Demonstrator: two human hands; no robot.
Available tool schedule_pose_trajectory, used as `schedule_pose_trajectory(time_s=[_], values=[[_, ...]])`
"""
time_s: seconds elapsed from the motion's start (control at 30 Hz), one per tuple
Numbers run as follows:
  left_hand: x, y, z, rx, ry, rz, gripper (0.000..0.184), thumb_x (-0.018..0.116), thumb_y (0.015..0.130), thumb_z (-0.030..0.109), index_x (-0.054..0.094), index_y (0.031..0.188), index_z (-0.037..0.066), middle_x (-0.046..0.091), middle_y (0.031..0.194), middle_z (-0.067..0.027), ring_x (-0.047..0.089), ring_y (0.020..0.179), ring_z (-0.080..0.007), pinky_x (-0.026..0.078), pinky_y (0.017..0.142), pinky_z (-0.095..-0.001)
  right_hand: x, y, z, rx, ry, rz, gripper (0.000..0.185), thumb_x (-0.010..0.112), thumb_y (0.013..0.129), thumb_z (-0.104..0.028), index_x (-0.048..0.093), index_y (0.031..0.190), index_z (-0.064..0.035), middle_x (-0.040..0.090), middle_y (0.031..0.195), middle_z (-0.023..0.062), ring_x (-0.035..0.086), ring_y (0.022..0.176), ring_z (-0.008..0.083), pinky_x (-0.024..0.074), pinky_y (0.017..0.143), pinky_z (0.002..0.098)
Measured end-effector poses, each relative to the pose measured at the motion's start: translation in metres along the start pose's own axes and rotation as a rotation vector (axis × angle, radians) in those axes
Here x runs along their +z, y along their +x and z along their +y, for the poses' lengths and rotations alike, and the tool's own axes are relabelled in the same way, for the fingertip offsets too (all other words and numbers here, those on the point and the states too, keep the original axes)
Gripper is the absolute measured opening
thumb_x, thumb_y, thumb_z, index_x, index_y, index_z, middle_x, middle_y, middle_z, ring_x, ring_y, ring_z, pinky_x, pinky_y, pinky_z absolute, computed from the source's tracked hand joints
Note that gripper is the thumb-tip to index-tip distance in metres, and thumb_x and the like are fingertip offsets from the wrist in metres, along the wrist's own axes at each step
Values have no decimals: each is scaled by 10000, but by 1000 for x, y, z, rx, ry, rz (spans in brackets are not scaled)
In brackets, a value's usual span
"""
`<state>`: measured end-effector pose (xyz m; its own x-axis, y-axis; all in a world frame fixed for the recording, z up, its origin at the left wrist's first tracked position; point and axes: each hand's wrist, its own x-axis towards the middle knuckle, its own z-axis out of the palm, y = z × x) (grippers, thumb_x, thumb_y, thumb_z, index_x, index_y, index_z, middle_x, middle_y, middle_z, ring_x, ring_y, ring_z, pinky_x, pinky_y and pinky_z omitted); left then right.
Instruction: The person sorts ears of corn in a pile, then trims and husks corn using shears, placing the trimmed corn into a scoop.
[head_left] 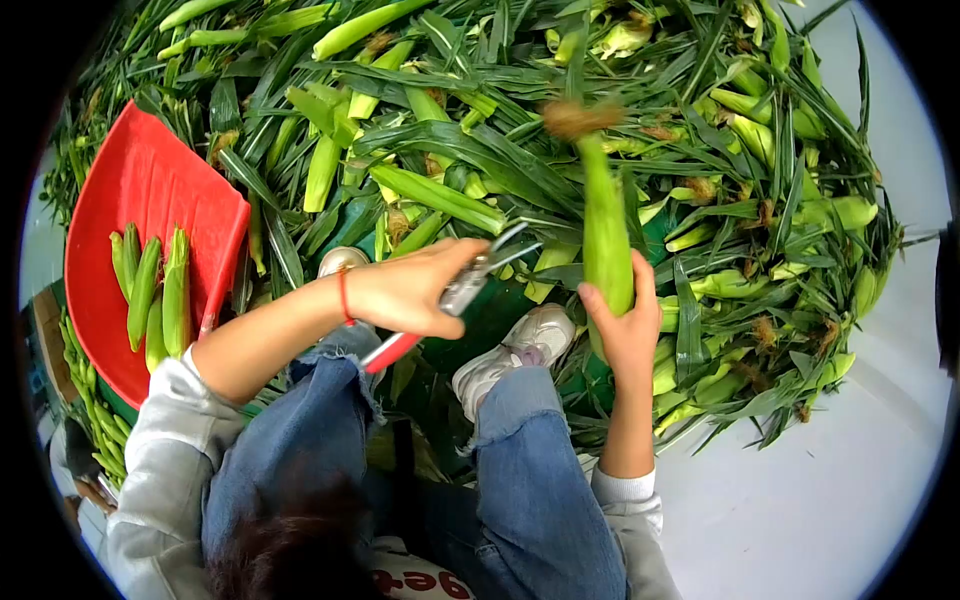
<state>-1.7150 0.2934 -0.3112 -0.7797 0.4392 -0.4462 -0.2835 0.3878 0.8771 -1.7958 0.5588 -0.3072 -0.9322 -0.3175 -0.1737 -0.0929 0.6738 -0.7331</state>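
My right hand (pixel 628 315) is wrapped round the lower part of a green ear of corn (pixel 606 220). The ear stands with its brown silk (pixel 580 119) at the top, blurred by motion. In my left hand (pixel 415 288) is a pair of shears (pixel 468 285) with red on the handle, the blades parted and directed toward the ear but not touching it. A red band circles my left wrist. Left of that arm, a red scoop (pixel 150 170) holds several trimmed ears (pixel 176 290).
A large heap of husks, leaves and corn ears (pixel 480 150) spreads across the top and right. My shoes (pixel 515 355) rest on a green surface below my hands. A pale smooth floor (pixel 800 500) lies at the lower right. Green pods or stalks (pixel 100 425) lie at the far left.
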Motion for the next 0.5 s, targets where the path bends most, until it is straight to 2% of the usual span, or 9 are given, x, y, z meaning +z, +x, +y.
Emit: schedule_pose_trajectory(time_s=[0.1, 0.17, 0.2, 0.3, 0.33, 0.37, 0.43, 0.5], values=[[3, 22, -1, 126, 40, 33, 862, 657, 662, 179, 215, 1357, -74, 374, 1285, -290, 392, 1219, -382, 312, 1040, -370, -6, -9, -11, -189, -369, -38, 614, 783, 670, -319, 550, 1186, -80, 631, 1033, 129, 631, 902, 311, 506, 737, 370], [-2, 32, 4, 148, 87, 60, 840, 654, 656, 174, 232, 1334, -88, 351, 1308, -289, 369, 1231, -391, 296, 1055, -381, 0, -9, -12, -243, -362, -89, 624, 788, 661, -329, 555, 1187, -85, 635, 1025, 118, 636, 880, 311, 512, 705, 368], [1, 31, 3, 277, 155, 226, 734, 648, 646, 154, 340, 1281, -48, 492, 1176, -275, 499, 1095, -391, 407, 947, -397, 0, -7, -13, -241, -349, -107, 629, 789, 660, -325, 553, 1191, -86, 636, 1021, 117, 636, 881, 310, 511, 712, 370], [-8, 23, 9, 46, 126, 96, 601, 634, 645, 127, 450, 1206, 16, 603, 948, -230, 600, 867, -379, 486, 761, -412, -6, 1, -13, -231, -302, -172, 643, 792, 657, -313, 546, 1202, -76, 639, 1008, 126, 636, 882, 308, 507, 735, 372], [0, 24, -8, 237, 153, 354, 525, 621, 640, 102, 502, 1150, 60, 601, 762, -197, 599, 699, -386, 484, 630, -427, -6, 3, -10, -234, -278, -200, 646, 791, 658, -306, 542, 1203, -65, 639, 1004, 137, 637, 881, 306, 505, 744, 370], [3, 29, -27, 252, 248, 474, 479, 597, 674, 71, 509, 1145, 65, 594, 735, -147, 610, 664, -313, 482, 621, -386, -5, 5, -8, -243, -255, -223, 648, 791, 659, -299, 539, 1203, -53, 639, 999, 149, 638, 881, 304, 503, 753, 369], [-9, 32, -43, -121, -100, 597, 469, 562, 721, 28, 494, 1182, 83, 578, 764, -54, 572, 678, -177, 464, 629, -306, -4, 7, 7, -125, 92, -346, 615, 755, 702, -242, 517, 1214, 1, 614, 1073, 139, 609, 971, 255, 466, 833, 333], [-21, 25, -49, -55, -240, 623, 485, 526, 756, -4, 463, 1229, 89, 560, 859, 7, 512, 758, -97, 436, 668, -250, -4, 5, 11, 4, 442, -450, 602, 730, 723, -202, 497, 1232, 20, 578, 1149, 129, 566, 1053, 228, 439, 877, 312]])
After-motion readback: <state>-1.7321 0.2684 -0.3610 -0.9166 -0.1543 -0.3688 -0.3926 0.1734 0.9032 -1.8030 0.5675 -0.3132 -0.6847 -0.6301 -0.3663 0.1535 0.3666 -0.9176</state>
